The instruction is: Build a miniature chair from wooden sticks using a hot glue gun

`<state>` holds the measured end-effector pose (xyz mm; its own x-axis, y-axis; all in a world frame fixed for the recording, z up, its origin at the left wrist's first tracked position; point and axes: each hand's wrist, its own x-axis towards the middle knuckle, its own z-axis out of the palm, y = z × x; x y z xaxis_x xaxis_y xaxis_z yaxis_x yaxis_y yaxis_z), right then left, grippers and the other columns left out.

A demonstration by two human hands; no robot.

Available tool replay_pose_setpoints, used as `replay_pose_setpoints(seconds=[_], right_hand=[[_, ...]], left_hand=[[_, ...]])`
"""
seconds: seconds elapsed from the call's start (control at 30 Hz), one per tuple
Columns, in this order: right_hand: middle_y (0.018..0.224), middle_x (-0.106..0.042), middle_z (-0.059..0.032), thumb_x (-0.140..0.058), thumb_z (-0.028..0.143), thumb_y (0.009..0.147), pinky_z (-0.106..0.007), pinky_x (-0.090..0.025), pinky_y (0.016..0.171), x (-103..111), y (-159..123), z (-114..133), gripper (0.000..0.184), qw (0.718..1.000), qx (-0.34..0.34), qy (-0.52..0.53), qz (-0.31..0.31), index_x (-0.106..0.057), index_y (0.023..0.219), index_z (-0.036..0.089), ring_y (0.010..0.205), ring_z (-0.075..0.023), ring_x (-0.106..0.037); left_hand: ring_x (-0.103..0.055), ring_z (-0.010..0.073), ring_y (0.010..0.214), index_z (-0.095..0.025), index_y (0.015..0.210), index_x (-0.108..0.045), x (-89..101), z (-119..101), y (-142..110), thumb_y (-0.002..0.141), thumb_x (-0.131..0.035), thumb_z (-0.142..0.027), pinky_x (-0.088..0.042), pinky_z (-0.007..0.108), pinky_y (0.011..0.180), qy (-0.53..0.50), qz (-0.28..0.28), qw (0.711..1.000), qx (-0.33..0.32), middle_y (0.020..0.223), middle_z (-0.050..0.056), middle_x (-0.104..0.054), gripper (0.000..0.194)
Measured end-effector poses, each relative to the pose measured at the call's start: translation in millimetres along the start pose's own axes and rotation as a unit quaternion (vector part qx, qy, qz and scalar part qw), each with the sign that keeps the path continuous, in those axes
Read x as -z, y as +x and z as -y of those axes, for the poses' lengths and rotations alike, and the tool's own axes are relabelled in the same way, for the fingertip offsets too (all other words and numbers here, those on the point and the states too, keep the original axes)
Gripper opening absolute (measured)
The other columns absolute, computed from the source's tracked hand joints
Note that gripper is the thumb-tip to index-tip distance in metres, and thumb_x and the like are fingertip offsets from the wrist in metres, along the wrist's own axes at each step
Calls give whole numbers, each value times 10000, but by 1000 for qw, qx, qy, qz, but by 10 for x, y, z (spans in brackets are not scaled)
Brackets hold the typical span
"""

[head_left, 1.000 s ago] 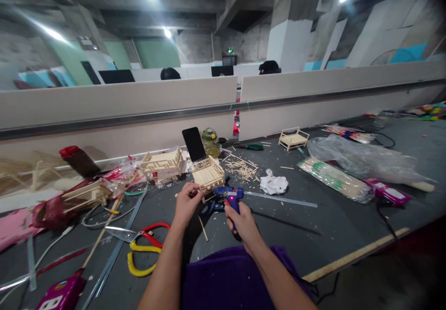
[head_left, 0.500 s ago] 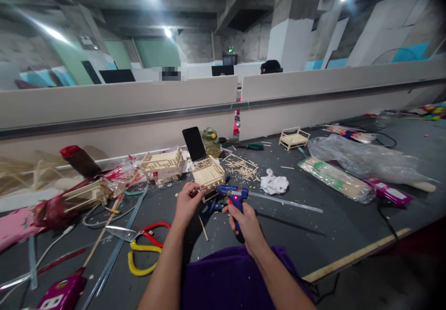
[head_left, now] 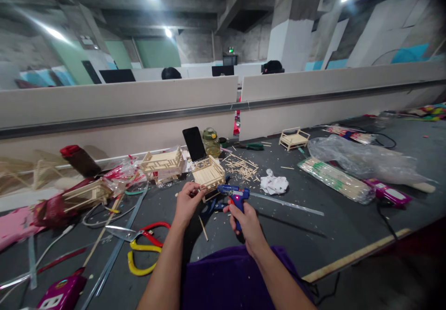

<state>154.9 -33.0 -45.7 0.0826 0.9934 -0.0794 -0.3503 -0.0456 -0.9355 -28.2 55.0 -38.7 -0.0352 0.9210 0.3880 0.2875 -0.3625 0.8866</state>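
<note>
A blue hot glue gun is gripped in my right hand, its red light lit and a long clear glue stick trailing from its back. Its nozzle points left, close to the near side of a miniature bed built of thin wooden sticks. My left hand is pinched at that bed's near left corner; the fingers hide what exactly they press on. Blue-handled pliers lie partly hidden under the bed. One loose stick lies between my forearms.
Scissors with red and yellow handles lie left of my left forearm. Cut stick pieces and crumpled white paper lie behind the glue gun. A phone leans beside a green bottle. Another stick bed stands farther right.
The glue gun and my right hand have shifted very slightly to the right. My left hand and the miniature bed stay in place.
</note>
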Motion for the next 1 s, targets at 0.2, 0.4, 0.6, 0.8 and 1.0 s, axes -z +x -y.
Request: replay_pose_setpoints(seconds=[0.2, 0.4, 0.6, 0.8, 1.0], right_hand=[[829, -677, -35, -691, 554, 734, -165, -273, 329, -6, 3, 3, 477, 1000, 2, 2, 2, -586, 981, 160, 411, -46, -419], [846, -680, -39, -692, 543, 740, -159, -276, 331, -13, -14, 25, 460, 1000, 0, 2, 0, -581, 970, 161, 419, -42, -425], [851, -675, -40, -693, 526, 748, -159, -274, 335, -15, -13, 27, 441, 1000, 2, 8, 5, -578, 964, 159, 418, -38, -423], [840, -675, -43, -684, 524, 759, -161, -273, 336, -13, -11, 17, 444, 1000, 1, 1, 4, -584, 984, 155, 418, -39, -414], [814, -670, -34, -689, 522, 755, -157, -270, 332, -11, -7, 11, 447, 1000, -2, 4, 2, -585, 978, 150, 415, -37, -416]], left_hand=[[-492, 122, 626, -189, 726, -709, -25, -22, 2, 701, -720, -342, -386, 238, 595, -4, 4, 1000, 3, 777, 8, -573, 156], [-491, 123, 634, -191, 726, -697, 0, 19, -2, 699, -728, -337, -384, 239, 601, 0, -2, 1000, 0, 791, 5, -567, 152], [-495, 121, 628, -189, 725, -701, -16, -8, 3, 698, -723, -327, -382, 239, 586, -7, 3, 1000, 4, 795, 8, -566, 143], [-489, 117, 616, -191, 725, -707, -11, -22, 4, 694, -729, -338, -380, 237, 582, -7, 4, 1000, 5, 782, 4, -569, 152], [-509, 121, 646, -185, 751, -708, -2, 19, 3, 705, -725, -341, -393, 238, 611, -3, 1, 1000, 3, 803, 7, -572, 163]])
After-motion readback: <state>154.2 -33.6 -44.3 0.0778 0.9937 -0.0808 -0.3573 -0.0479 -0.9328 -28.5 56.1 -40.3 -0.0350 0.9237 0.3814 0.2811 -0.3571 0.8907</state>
